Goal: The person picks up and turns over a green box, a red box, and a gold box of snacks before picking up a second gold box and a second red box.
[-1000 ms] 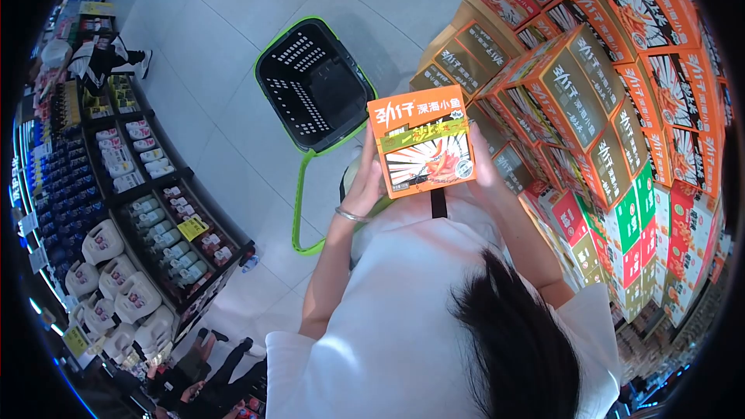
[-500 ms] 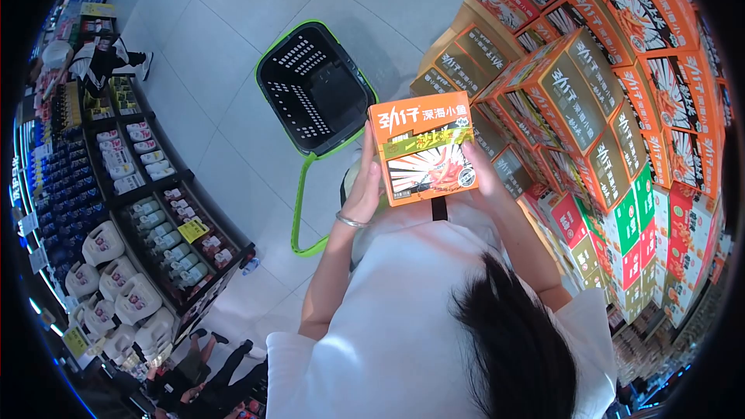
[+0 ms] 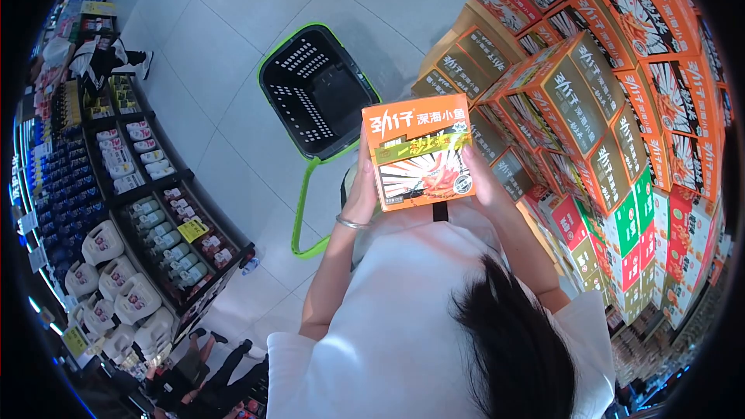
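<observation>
Both of my hands hold an orange box (image 3: 419,151) in front of my chest, its printed face with white lettering and a fish picture turned up to me. My left hand (image 3: 363,186) presses on its left side, and a metal bangle circles that wrist. On the right side of the box lies my right hand (image 3: 483,174), with its thumb at the edge. Part of the fingers of each hand is hidden behind the box. Beyond the box, a black basket (image 3: 318,89) with a green rim stands on the floor.
Stacked orange and brown boxes (image 3: 574,101) rise close on my right. The green basket handle (image 3: 299,217) hangs down to the left of my left arm. Shelves (image 3: 116,194) with bottles and white jugs (image 3: 140,299) line the left. Several people are at the left edge.
The box has shifted slightly left and turned a little, and its left side now shows. Both hands have moved with it and keep their hold.
</observation>
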Demonstrator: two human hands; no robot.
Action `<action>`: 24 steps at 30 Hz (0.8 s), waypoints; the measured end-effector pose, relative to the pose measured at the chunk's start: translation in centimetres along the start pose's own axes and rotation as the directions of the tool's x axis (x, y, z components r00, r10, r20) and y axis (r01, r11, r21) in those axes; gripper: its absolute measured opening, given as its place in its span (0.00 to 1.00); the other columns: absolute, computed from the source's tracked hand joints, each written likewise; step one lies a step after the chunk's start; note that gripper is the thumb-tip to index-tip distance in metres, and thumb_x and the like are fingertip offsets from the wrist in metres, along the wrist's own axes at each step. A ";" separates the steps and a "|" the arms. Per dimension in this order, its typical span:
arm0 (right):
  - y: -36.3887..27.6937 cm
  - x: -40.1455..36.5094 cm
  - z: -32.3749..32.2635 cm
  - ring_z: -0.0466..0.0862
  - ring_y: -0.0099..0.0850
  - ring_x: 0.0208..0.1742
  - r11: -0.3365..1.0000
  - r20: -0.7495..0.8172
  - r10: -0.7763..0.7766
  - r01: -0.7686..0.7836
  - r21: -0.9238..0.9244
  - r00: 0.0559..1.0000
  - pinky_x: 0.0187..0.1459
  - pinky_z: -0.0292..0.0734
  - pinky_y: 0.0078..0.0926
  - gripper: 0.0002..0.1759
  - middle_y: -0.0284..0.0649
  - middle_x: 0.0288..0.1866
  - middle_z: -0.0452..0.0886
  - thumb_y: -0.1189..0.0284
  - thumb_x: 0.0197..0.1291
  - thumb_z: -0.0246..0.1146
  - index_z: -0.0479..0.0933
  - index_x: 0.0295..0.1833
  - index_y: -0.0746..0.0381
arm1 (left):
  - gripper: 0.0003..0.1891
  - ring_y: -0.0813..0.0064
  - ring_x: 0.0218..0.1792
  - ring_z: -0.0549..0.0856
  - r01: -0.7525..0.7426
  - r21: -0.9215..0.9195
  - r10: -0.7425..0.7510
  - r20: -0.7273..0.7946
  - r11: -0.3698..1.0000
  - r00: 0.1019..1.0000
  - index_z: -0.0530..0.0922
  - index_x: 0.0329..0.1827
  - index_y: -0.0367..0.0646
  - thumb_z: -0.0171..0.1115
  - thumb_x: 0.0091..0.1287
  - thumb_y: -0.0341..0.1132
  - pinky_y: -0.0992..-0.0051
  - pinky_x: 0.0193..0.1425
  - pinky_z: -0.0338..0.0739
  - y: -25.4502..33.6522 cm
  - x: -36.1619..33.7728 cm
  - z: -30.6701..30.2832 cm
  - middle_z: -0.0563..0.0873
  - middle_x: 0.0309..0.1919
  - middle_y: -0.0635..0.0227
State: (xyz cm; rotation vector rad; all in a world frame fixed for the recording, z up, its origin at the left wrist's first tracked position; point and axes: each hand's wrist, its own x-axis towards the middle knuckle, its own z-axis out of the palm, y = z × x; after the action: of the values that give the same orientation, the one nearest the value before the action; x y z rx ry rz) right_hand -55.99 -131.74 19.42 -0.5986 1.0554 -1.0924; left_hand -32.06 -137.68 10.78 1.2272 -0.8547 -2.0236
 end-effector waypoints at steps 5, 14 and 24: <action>-0.2 0.0 0.6 0.49 0.35 0.83 0.999 0.026 -0.043 0.042 0.032 0.999 0.79 0.44 0.33 0.40 0.47 0.83 0.50 0.52 0.79 0.41 0.38 0.83 0.63 | 0.28 0.71 0.61 0.80 -0.036 0.006 0.035 0.096 0.999 0.995 0.60 0.74 0.38 0.41 0.81 0.50 0.71 0.62 0.81 0.0 0.2 -0.8 0.75 0.64 0.60; -2.4 -0.4 1.1 0.56 0.35 0.81 0.997 -0.003 -0.060 0.060 -0.051 0.998 0.78 0.49 0.34 0.43 0.46 0.82 0.55 0.55 0.73 0.52 0.43 0.83 0.63 | 0.33 0.70 0.63 0.78 -0.191 0.312 0.164 0.110 0.931 0.980 0.56 0.77 0.37 0.44 0.79 0.53 0.73 0.61 0.80 0.5 -1.8 -0.2 0.75 0.64 0.59; 2.0 -0.7 -4.1 0.81 0.43 0.62 0.799 -0.090 0.201 -0.110 0.591 0.975 0.64 0.76 0.45 0.34 0.49 0.65 0.79 0.53 0.65 0.58 0.69 0.69 0.65 | 0.41 0.66 0.73 0.67 -0.433 0.395 0.391 0.185 0.810 0.901 0.37 0.83 0.36 0.52 0.75 0.34 0.66 0.77 0.58 6.3 -3.7 5.0 0.64 0.74 0.53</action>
State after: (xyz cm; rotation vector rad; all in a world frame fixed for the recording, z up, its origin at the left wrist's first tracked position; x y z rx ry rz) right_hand -58.97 -129.98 16.37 0.0705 0.8111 -1.2498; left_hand -34.10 -137.55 19.40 1.0448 -1.5336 -1.5915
